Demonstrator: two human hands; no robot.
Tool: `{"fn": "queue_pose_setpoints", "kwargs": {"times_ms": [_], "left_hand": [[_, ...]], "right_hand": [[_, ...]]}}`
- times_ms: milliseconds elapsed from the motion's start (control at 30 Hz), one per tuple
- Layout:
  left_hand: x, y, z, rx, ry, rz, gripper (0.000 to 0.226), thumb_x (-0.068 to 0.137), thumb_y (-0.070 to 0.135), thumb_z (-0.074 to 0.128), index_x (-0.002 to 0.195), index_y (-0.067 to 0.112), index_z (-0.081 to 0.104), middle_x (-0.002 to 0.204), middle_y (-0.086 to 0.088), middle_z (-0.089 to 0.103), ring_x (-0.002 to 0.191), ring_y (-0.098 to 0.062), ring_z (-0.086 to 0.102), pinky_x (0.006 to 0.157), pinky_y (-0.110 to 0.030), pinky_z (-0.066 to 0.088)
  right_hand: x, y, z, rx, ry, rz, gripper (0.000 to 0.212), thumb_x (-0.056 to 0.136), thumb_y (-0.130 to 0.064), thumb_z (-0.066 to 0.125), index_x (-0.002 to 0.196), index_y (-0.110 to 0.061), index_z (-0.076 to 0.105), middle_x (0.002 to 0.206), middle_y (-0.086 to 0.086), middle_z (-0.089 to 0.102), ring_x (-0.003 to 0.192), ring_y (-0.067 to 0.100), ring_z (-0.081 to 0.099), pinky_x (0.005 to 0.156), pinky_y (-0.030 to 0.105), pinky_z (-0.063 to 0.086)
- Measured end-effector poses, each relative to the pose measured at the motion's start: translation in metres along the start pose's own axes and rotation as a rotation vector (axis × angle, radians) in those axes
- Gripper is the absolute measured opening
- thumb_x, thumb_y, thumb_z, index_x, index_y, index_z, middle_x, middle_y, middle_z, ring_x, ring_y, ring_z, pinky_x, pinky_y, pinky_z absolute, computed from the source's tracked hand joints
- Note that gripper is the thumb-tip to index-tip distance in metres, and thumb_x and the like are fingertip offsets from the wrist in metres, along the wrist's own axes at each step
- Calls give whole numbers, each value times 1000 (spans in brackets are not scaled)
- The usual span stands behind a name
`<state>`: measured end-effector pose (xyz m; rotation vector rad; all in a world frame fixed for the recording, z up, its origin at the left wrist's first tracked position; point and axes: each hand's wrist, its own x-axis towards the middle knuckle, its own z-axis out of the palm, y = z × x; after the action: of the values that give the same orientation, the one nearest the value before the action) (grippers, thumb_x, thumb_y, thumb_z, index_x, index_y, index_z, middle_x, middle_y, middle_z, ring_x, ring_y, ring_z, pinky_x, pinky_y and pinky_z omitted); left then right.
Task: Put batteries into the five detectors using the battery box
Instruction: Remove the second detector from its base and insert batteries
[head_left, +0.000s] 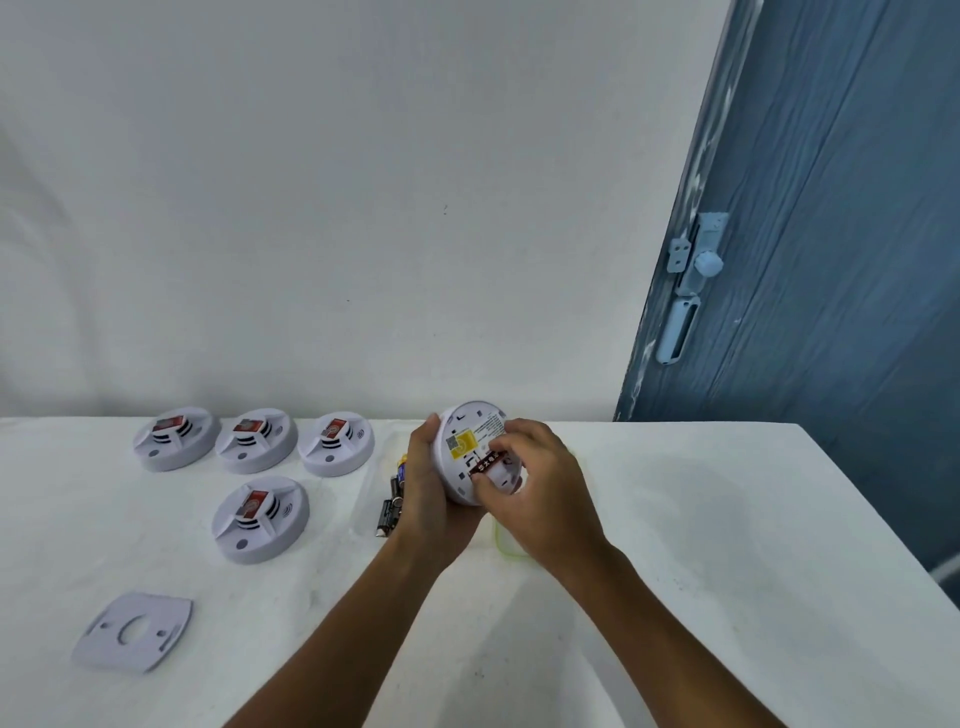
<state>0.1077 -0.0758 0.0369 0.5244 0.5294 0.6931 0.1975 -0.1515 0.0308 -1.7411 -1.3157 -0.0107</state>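
My left hand (431, 493) holds a round white detector (467, 441) tilted up, its back with a yellow label facing me. My right hand (535, 483) presses a dark red battery (485, 467) against the detector's back with its fingertips. Under my hands lies a clear plastic battery box (371, 488) with several dark batteries (392, 506) in it. Several other white detectors rest face up on the table: three in a back row (174, 439) (255, 440) (336, 444) and one in front (260, 519), each with a red sticker on top.
A white mounting plate (132, 631) lies flat at the front left of the white table (701, 545). A white wall rises behind the table. A blue door (831, 234) with a white latch stands at the right, past the table's right edge.
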Motion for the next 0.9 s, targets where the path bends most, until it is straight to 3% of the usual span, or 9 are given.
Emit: {"fn": "queue_pose_setpoints", "kwargs": {"times_ms": [133, 267, 367, 467, 600, 667, 767, 833, 900], "left_hand": [[-3, -2, -1, 45, -19, 8, 60, 95, 48, 36, 80, 10, 80, 93, -12, 74, 83, -22, 73, 75, -32, 59], [-5, -2, 1, 43, -5, -14, 58, 94, 50, 39, 83, 9, 80, 94, -12, 73, 85, -23, 72, 81, -34, 56], [-5, 0, 1, 29, 10, -26, 56, 93, 52, 41, 97, 8, 74, 96, -14, 73, 86, -25, 71, 81, -36, 54], [-5, 4, 0, 33, 13, -50, 56, 93, 56, 38, 106, 9, 68, 98, -15, 73, 89, -26, 70, 76, -37, 54], [-7, 6, -3, 31, 7, -81, 58, 93, 56, 36, 103, 9, 68, 97, -14, 72, 81, -25, 67, 74, -37, 48], [-6, 6, -6, 11, 20, -54, 56, 92, 55, 38, 98, 11, 72, 100, -14, 71, 87, -28, 65, 81, -41, 48], [-8, 11, -14, 6, 54, -13, 51, 92, 54, 41, 92, 16, 76, 108, -13, 70, 108, -33, 59, 87, -48, 47], [-13, 16, -20, -15, 63, 2, 48, 91, 54, 42, 99, 16, 72, 116, -13, 67, 116, -35, 55, 88, -48, 47], [-17, 19, -27, -37, 65, 17, 49, 90, 55, 44, 105, 16, 69, 123, -14, 65, 123, -36, 52, 90, -49, 46]], "right_hand": [[-2, -5, 1, -51, -15, -23, 44, 72, -27, 72, 109, -4, 67, 116, 10, 67, 105, 25, 63, 87, 35, 56], [-6, -5, -3, 1, -19, -48, 41, 75, -24, 69, 110, -4, 68, 111, 10, 70, 99, 24, 67, 85, 29, 57], [-11, -1, -3, 41, -70, -114, 37, 81, -19, 63, 115, -6, 69, 122, 13, 65, 112, 26, 62, 93, 25, 49], [-15, 11, -7, 47, -210, -161, 35, 90, -22, 55, 123, -15, 64, 138, 12, 53, 132, 26, 44, 105, 25, 36], [-13, 19, -15, 62, -196, -286, 30, 94, -27, 53, 113, -12, 69, 127, 8, 62, 123, 16, 52, 105, 17, 39], [-11, 15, -20, 252, -13, -179, 24, 92, -24, 56, 100, -7, 71, 111, 5, 68, 109, 10, 59, 95, 19, 45], [-5, 23, -29, 500, 255, 158, 8, 91, -11, 61, 93, -5, 67, 84, 5, 68, 79, 6, 63, 73, 15, 47], [-3, 41, -25, 406, 232, 317, 8, 90, -10, 62, 98, -11, 64, 72, 3, 66, 65, 2, 59, 64, 12, 43], [-5, 55, -12, 306, 63, 409, 8, 89, -10, 63, 92, -16, 65, 66, -1, 63, 54, -3, 54, 56, 12, 40]]}}
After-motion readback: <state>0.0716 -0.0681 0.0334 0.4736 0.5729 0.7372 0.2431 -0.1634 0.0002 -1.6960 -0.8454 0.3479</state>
